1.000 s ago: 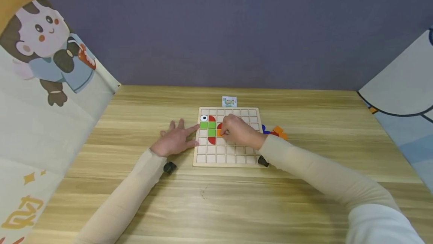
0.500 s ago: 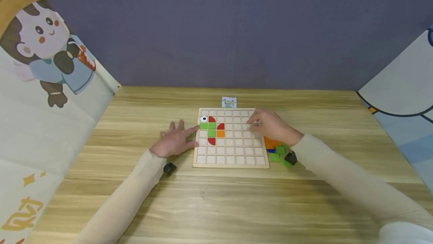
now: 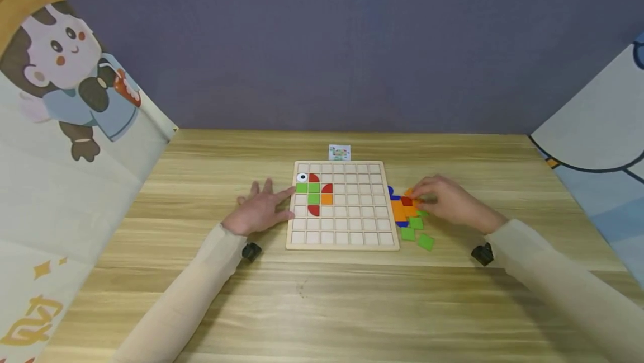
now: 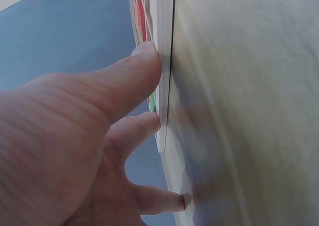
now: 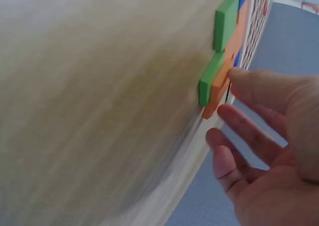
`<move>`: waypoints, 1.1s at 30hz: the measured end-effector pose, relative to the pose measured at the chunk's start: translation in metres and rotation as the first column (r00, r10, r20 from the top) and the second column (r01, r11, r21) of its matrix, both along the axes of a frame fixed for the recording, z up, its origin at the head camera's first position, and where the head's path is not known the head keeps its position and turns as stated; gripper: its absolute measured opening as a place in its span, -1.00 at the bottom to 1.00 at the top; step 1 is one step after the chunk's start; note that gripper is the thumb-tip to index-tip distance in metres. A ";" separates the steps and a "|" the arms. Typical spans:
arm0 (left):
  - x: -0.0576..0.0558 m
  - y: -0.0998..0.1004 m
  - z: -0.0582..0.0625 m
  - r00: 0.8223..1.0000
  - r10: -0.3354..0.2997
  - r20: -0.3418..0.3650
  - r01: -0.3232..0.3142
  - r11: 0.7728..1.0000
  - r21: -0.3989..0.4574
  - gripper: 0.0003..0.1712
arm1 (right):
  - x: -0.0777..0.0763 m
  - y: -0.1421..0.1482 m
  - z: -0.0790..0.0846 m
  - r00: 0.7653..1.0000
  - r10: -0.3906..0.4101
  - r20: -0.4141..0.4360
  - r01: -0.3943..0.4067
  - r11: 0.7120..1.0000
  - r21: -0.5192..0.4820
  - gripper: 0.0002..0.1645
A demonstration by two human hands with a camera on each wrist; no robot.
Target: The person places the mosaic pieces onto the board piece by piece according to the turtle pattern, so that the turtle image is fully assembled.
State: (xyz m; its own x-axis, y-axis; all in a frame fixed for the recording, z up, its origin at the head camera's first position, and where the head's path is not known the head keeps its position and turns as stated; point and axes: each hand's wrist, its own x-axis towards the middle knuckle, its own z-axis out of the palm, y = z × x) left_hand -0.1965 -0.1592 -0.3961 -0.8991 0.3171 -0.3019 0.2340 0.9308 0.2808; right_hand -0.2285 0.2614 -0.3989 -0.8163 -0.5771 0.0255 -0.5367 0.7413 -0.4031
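The left hand is spreading relaxed, released fingers against the left edge of a gridded board; the right hand is curving over loose pieces, and whether it is pinching one cannot be told. A table is carrying the board, the pieces crowding the board's right edge. A card is lying toward the table's far edge; an eye tile is sitting near the board's far left corner.

Playroom-like setting, cartoon-printed walls, blue-grey partition, wood-grain table
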 end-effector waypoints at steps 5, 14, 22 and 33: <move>0.001 0.000 0.001 1.000 0.005 0.004 -0.005 1.000 -0.003 -0.19 | 0.000 0.003 -0.004 1.000 -0.014 -0.022 0.014 1.000 -0.011 -0.77; 0.002 0.001 0.002 1.000 0.008 0.007 -0.008 1.000 -0.007 -0.19 | 0.004 0.003 -0.006 0.997 -0.070 -0.018 0.070 0.997 -0.021 -0.70; 0.002 0.000 0.001 1.000 0.010 0.008 -0.010 1.000 -0.003 -0.19 | 0.007 -0.010 -0.004 0.991 -0.134 -0.016 0.133 0.990 -0.039 -0.76; 0.000 0.001 0.000 1.000 0.019 0.013 -0.019 1.000 0.014 -0.20 | 0.013 -0.098 0.007 0.989 0.127 -0.073 -0.137 0.978 -0.155 -0.83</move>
